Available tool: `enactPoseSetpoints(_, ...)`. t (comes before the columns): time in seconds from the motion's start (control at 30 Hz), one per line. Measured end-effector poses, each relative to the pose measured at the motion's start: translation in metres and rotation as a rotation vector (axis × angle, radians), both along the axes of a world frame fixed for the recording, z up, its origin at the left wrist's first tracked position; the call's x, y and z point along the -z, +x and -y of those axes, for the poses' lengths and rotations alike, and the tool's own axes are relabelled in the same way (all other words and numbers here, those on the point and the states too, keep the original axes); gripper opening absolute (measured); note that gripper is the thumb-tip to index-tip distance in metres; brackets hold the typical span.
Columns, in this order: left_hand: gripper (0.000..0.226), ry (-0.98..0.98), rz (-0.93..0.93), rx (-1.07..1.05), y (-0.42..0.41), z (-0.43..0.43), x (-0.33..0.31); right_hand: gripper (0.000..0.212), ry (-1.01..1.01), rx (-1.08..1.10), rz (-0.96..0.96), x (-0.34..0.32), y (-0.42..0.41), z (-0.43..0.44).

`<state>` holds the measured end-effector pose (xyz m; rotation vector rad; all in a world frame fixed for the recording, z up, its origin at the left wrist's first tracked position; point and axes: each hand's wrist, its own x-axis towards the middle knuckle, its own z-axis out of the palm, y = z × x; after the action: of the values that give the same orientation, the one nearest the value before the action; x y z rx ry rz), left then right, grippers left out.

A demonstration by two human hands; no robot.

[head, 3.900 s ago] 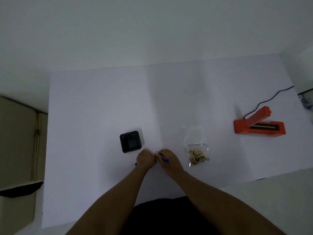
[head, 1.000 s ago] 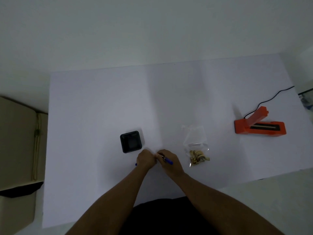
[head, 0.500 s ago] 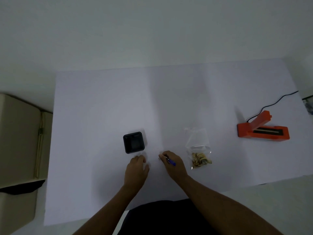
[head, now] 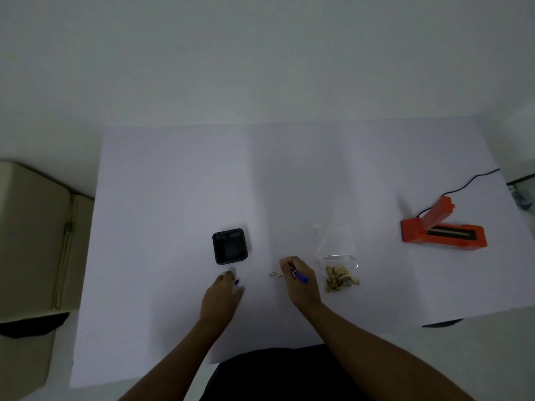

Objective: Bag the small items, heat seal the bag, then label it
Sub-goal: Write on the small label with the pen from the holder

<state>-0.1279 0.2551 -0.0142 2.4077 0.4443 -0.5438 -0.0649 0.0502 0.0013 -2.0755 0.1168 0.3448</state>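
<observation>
No text can be read.
The small white label [head: 275,275] on the surface [head: 289,183] bears dark marks, seemingly handwriting, too tiny to make out.

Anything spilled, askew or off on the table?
Nothing stands out. The small items sit inside the bag, none loose; the black tray and orange sealer, its lid raised, sit flat; the right hand holds a pen by the label.

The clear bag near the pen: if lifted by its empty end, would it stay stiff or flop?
Probably floppy: the clear bag looks thin and crinkled, lying flat on the table. Its small items bunch at one end, so that end would likely sag. It seems light, given so few contents.
</observation>
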Motion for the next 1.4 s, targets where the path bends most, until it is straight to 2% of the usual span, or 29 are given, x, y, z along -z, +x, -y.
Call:
enactPoseSetpoints(0.1, 0.044, -0.013, 0.019, 0.017, 0.001, 0.005, -0.001, 0.019, -0.027, -0.044, -0.008, -0.001, -0.002, -0.006)
enactPoseSetpoints(0.33, 0.016, 0.0, 0.016, -0.01, 0.009, 0.007, 0.0, 0.021, 0.063, -0.114, -0.084, -0.013, -0.009, -0.021)
enactPoseSetpoints(0.47, 0.013, -0.316, 0.099, -0.195, 0.021, 0.015, -0.036, 0.036, 0.264, -0.013, -0.163, -0.045, -0.002, -0.036)
enactPoseSetpoints(0.57, 0.016, -0.536, 0.129, -0.352, 0.031, 0.013, -0.07, 0.047, 0.358, 0.07, -0.142, -0.071, 0.006, -0.048)
enactPoseSetpoints(0.83, 0.024, -0.856, 0.151, -0.513, 0.049, 0.004, -0.124, 0.051, 0.505, 0.135, -0.03, -0.122, 0.028, -0.072)
enactPoseSetpoints(1.0, 0.025, -0.939, 0.146, -0.606, 0.056, -0.001, -0.144, 0.056, 0.534, 0.178, 0.022, -0.132, 0.035, -0.079)
enactPoseSetpoints(1.27, 0.025, -0.982, 0.113, -0.618, 0.058, -0.006, -0.153, 0.058, 0.55, 0.213, -0.008, -0.133, 0.042, -0.088)
enactPoseSetpoints(1.4, 0.026, -1.009, 0.079, -0.628, 0.06, -0.008, -0.151, 0.048, 0.512, 0.21, -0.051, -0.132, 0.047, -0.094)
